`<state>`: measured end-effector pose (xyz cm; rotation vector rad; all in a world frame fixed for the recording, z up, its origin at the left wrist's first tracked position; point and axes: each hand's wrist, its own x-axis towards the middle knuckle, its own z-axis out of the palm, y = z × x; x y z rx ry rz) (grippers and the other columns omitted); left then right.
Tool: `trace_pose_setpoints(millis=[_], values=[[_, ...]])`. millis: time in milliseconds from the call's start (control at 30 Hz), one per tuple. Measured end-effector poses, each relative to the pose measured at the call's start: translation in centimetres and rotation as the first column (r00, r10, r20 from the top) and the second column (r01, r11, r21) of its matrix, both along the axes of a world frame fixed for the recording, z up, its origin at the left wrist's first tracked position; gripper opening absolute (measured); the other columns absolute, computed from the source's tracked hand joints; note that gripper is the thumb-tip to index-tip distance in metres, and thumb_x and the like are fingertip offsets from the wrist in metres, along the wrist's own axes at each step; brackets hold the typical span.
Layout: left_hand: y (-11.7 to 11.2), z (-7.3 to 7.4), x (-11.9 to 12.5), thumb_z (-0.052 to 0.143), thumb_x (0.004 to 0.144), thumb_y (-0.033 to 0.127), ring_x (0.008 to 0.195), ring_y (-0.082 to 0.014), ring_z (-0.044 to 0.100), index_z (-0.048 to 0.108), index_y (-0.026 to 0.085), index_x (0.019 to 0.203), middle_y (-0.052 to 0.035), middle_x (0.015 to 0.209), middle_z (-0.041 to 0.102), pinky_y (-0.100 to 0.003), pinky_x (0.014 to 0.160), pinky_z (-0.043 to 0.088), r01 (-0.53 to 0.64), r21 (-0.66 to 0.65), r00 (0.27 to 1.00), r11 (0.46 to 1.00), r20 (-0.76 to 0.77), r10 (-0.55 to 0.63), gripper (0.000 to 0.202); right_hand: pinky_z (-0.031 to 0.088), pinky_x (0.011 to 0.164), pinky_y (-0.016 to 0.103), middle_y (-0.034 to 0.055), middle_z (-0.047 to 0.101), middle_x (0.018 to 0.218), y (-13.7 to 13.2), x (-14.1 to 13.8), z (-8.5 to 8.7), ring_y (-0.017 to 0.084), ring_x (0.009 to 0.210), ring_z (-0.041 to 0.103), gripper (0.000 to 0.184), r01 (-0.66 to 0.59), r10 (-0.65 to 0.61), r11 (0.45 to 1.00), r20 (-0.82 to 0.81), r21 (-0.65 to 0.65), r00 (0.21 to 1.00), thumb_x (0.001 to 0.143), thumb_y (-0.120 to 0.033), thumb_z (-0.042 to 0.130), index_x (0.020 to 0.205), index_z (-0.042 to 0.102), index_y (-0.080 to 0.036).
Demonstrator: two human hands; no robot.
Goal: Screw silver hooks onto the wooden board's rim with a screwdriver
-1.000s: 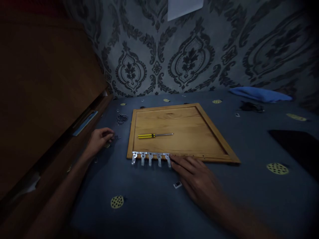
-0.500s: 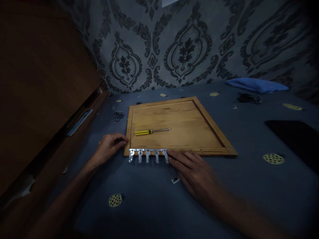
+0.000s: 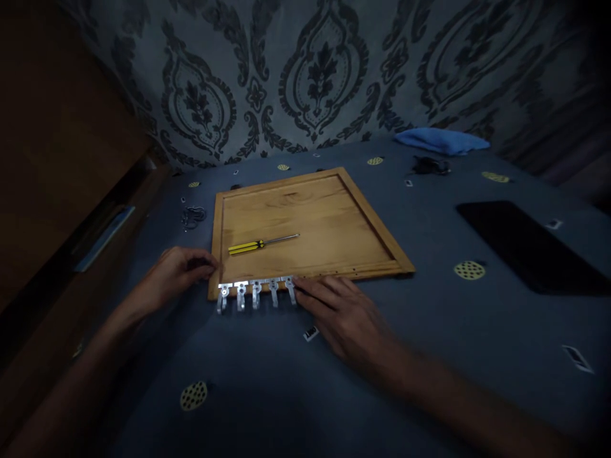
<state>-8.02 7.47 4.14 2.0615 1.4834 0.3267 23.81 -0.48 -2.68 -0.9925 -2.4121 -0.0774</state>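
Note:
A framed wooden board (image 3: 310,213) lies on blue cloth. Along its near edge, toward the left, sits a metal hook rail (image 3: 256,286) with several hooks overhanging the edge. At the board's left edge, my left hand (image 3: 176,273) is closed, thumb and fingertips against the frame near the corner. My right hand (image 3: 346,312) presses its fingers together at the rail's right end, partly hiding that end and the frame under it. A screwdriver (image 3: 262,244) with a yellow and black handle rests on the panel, its tip pointing right.
A small tangle of metal hooks or wire (image 3: 193,217) lies left of the board. A dark flat rectangular thing (image 3: 529,245) is at the right. Behind are a black bundle (image 3: 429,166), a blue cloth (image 3: 442,140) and a patterned wall. Wooden furniture (image 3: 62,159) borders the left.
The camera view has turned right and slightly down, so everything sits further left and more of the dark flat thing shows. Both hands keep their places at the board and rail.

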Motion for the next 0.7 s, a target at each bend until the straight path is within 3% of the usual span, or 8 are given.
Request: trace_pose_setpoints(millis=[233, 433, 533, 700], values=[[0.5, 1.4, 1.2, 0.060, 0.084, 0.043, 0.072, -0.0190, 0.063, 0.075, 0.019, 0.091, -0.0053, 0.084, 0.074, -0.028, 0.066, 0.049, 0.030, -0.060, 0.999, 0.998, 0.026, -0.028, 0.029, 0.051, 0.081, 0.038, 0.0080, 0.074, 0.124, 0.1, 0.0, -0.1, 0.024, 0.093, 0.063, 0.038, 0.010, -0.010, 1.000, -0.013, -0.016, 1.000, 0.086, -0.005, 0.056, 0.119, 0.070, -0.018], [-0.4, 2.5, 6.0, 0.064, 0.084, 0.033, 0.067, -0.0149, 0.060, 0.072, 0.016, 0.085, -0.0026, 0.074, 0.069, -0.023, 0.059, 0.045, 0.149, -0.101, 0.968, 0.984, 0.216, -0.125, 0.018, 0.050, 0.078, 0.037, 0.0070, 0.076, 0.119, 0.2, -0.1, -0.3, 0.023, 0.092, 0.063, 0.042, 0.021, -0.020, 1.000, -0.021, 0.010, 1.000, 0.087, -0.001, 0.049, 0.119, 0.070, -0.018], [-1.0, 2.5, 8.4, 0.061, 0.088, 0.029, 0.061, -0.0124, 0.055, 0.071, 0.017, 0.087, -0.0001, 0.070, 0.066, -0.022, 0.054, 0.040, 0.214, -0.096, 0.960, 0.972, 0.204, -0.191, 0.016, 0.050, 0.080, 0.038, 0.0076, 0.076, 0.118, 0.2, -0.1, -0.3, 0.023, 0.094, 0.062, 0.042, 0.026, -0.026, 1.000, -0.009, 0.005, 1.000, 0.089, -0.002, 0.047, 0.121, 0.069, -0.018], [-1.0, 2.1, 10.9, 0.058, 0.088, 0.018, 0.070, -0.0143, 0.061, 0.069, 0.017, 0.087, -0.0018, 0.078, 0.069, -0.024, 0.062, 0.043, 0.295, -0.071, 0.948, 0.953, 0.146, -0.283, 0.011, 0.049, 0.083, 0.040, 0.0104, 0.072, 0.124, 0.2, -0.1, -0.2, 0.024, 0.097, 0.060, 0.042, 0.005, -0.005, 0.999, 0.000, -0.049, 1.000, 0.092, -0.004, 0.046, 0.126, 0.066, -0.016]])
